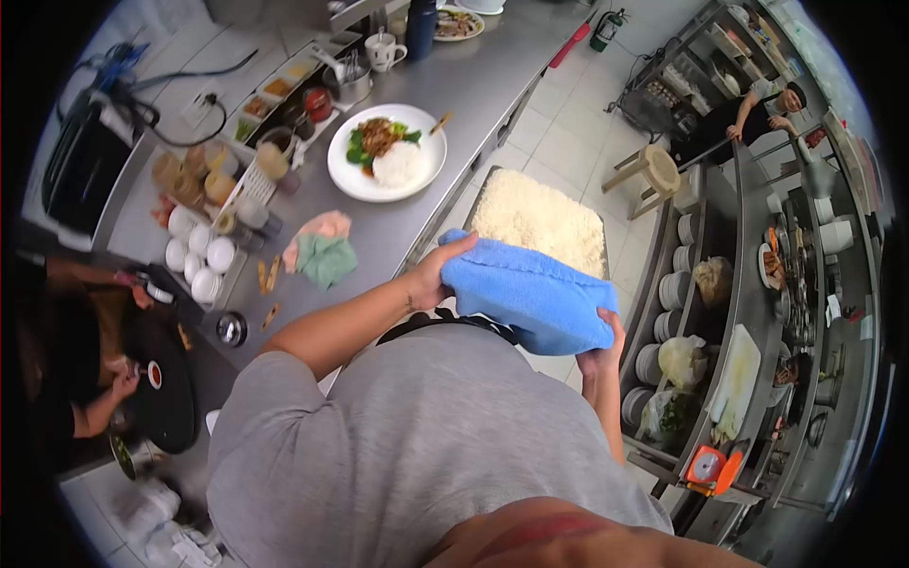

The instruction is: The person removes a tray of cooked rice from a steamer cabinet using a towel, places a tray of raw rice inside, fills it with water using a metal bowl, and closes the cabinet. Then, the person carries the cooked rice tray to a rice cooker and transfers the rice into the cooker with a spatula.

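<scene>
A tray of white rice [540, 216] is held out in front of my body, level with the counter's edge. Over its near side lies a blue towel [530, 293]. My left hand [439, 275] grips the left end of the tray through the towel, thumb on top. At the right end, my right hand [604, 343] is closed round the towel-covered edge, its fingers partly hidden underneath. The tray's near rim is covered by the cloth.
On the steel counter [473, 71] at left stand a plate of rice, meat and greens [386, 153], cloths [324, 251] and sauce bottles [194, 180]. A co-worker [90, 379] works at lower left, another person [757, 114] at far right. A stool [649, 172] and shelves of bowls [670, 289] stand right.
</scene>
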The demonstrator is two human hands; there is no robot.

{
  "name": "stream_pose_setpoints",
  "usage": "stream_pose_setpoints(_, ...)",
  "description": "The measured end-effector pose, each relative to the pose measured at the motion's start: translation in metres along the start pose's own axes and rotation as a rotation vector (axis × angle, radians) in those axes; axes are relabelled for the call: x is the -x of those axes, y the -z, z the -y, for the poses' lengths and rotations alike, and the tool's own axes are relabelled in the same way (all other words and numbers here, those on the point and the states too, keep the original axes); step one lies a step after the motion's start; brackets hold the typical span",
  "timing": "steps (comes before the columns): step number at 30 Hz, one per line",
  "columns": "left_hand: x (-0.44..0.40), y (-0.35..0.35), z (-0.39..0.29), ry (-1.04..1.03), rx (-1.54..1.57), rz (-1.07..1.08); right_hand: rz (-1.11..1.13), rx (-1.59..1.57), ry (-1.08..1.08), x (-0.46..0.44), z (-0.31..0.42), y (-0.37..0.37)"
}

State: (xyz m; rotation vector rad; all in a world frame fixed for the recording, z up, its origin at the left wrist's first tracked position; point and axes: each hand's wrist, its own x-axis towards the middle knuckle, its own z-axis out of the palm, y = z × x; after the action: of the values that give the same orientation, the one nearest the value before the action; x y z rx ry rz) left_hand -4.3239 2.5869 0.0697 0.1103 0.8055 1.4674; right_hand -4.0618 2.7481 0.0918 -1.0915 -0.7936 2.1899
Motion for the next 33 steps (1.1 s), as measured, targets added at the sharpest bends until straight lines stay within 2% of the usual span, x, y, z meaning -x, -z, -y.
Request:
stream_pose_setpoints(4, -0.081, -0.005, -0.066, -0.140, -0.102, -0.029, 0.128, -0.007, 0.044, -0.106, 0.050, -0.036)
stream_pose_setpoints(8, -0.162, 0.005, -0.113, -0.213, 0.017, -0.074, 0.212, 0.063, -0.087, -0.246, 0.090, -0.047)
stream_pose_setpoints(10, -0.209, 0.019, -0.124, -0.321, 0.091, -0.170, 0.290, 0.097, -0.146, -0.334, 0.106, -0.056)
stream_pose_setpoints(12, -0.239, 0.022, -0.143, -0.384, 0.173, -0.317, 0.406, 0.180, -0.171, -0.380, 0.122, -0.102)
stream_pose_setpoints(13, -0.254, 0.031, -0.151, -0.427, 0.202, -0.319, 0.447, 0.227, -0.197, -0.398, 0.128, -0.113)
stream_pose_setpoints(15, -0.283, 0.053, -0.145, -0.497, 0.291, -0.337, 0.481, 0.259, -0.301, -0.457, 0.125, -0.106)
stream_pose_setpoints(20, -0.301, 0.015, -0.148, -0.694, 0.410, -0.499, 0.610, 0.313, -0.433, -0.527, 0.119, -0.156)
stream_pose_setpoints(23, -0.327, 0.014, -0.135, -0.713, 0.414, -0.652, 0.672, 0.405, -0.463, -0.564, 0.101, -0.165)
stream_pose_setpoints(27, -0.338, 0.005, -0.130, -0.697, 0.224, -0.882, 0.821, 0.440, -0.485, -0.581, 0.096, -0.176)
stream_pose_setpoints(29, -0.333, -0.015, -0.134, -0.711, 0.119, -0.963, 0.851, 0.612, -0.422, -0.600, 0.098, -0.165)
stream_pose_setpoints(30, -0.332, -0.032, -0.132, -0.833, 0.048, -0.986, 0.832, 0.712, -0.389, -0.609, 0.104, -0.159)
stream_pose_setpoints(31, -0.330, -0.046, -0.132, -0.805, -0.147, -0.941, 0.815, 0.809, -0.351, -0.614, 0.106, -0.153)
stream_pose_setpoints(32, -0.328, -0.058, -0.134, -0.774, -0.343, -0.890, 0.784, 0.753, -0.173, -0.607, 0.111, -0.144)
stream_pose_setpoints(33, -0.325, -0.071, -0.139, -0.737, -0.537, -0.835, 0.729, 0.725, -0.122, -0.598, 0.121, -0.131)
